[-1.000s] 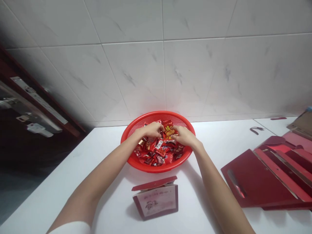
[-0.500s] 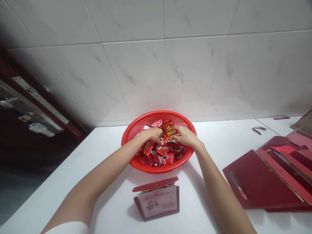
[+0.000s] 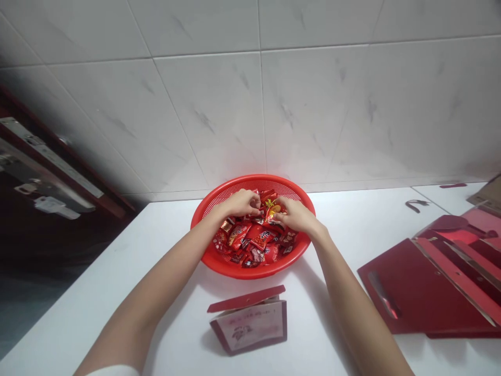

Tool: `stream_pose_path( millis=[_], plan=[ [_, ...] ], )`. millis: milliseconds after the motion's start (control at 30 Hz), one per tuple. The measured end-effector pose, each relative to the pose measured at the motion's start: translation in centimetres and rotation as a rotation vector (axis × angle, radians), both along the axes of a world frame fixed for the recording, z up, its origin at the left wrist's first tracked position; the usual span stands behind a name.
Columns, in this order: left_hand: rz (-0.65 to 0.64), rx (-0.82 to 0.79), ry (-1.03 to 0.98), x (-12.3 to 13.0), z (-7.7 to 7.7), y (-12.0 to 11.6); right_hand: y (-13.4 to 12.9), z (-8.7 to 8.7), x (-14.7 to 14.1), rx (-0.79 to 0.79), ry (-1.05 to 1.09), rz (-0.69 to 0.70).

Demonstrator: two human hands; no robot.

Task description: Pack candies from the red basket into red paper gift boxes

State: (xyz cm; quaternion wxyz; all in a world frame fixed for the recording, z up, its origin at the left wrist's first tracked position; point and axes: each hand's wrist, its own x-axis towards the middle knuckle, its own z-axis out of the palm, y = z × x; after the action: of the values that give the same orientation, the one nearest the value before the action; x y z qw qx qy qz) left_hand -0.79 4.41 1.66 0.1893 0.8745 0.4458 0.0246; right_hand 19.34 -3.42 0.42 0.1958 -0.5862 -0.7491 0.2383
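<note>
Basket: red, wide, smooth-rimmed, with finely perforated sides. Stands upright on the table. Packets: small, glossy, mostly red, some with white print. Lie loosely heaped in the basket at mixed angles, overlapping. Toward the far side, a yellow-printed packet. Probably all sealed, though too small and partly covered to be sure.

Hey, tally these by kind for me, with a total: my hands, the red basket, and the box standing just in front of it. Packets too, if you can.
Hands: 2 (left hand, right hand)
Red basket: 1
Box: 1
Total: 4
The packets overlap and are partly hidden, so they're left out.
</note>
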Motion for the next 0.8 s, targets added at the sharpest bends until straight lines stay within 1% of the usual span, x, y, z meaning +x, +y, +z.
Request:
stream_pose_path(
  millis=[100, 267, 333, 400, 500, 600, 700, 767, 800],
  plan=[
    [0.011, -0.027, -0.115, 0.0, 0.0, 0.0, 0.2, -0.5, 0.1, 0.019, 0.036, -0.031],
    [-0.032, -0.143, -0.504, 0.5, 0.0, -0.4, 0.4, -0.6, 0.1, 0.016, 0.093, -0.081],
    [-0.035, -0.154, -0.589, 0.6, 0.1, -0.6, 0.5, -0.4, 0.1, 0.026, 0.123, -0.083],
    [-0.048, -0.161, -0.615, 0.7, 0.2, -0.8, 0.4, -0.3, 0.1, 0.044, 0.146, -0.071],
    [-0.079, -0.175, -0.599, 0.9, 0.3, -1.1, 0.4, -0.1, 0.1, 0.064, 0.19, -0.061],
    [-0.072, -0.162, -0.58, 1.0, 0.3, -1.1, 0.2, 0.0, 0.1, 0.078, 0.259, -0.087],
    [0.004, -0.074, -0.612, 0.9, 0.1, -0.5, 0.2, 0.1, 0.1, 0.098, 0.265, -0.103],
    [0.122, -0.003, -0.623, 0.6, 0.0, 0.1, 0.1, 0.2, 0.2, 0.09, 0.243, -0.074],
    [0.198, 0.031, -0.602, 0.4, 0.0, 0.4, 0.1, 0.2, 0.3, 0.069, 0.241, -0.037]
  ],
)
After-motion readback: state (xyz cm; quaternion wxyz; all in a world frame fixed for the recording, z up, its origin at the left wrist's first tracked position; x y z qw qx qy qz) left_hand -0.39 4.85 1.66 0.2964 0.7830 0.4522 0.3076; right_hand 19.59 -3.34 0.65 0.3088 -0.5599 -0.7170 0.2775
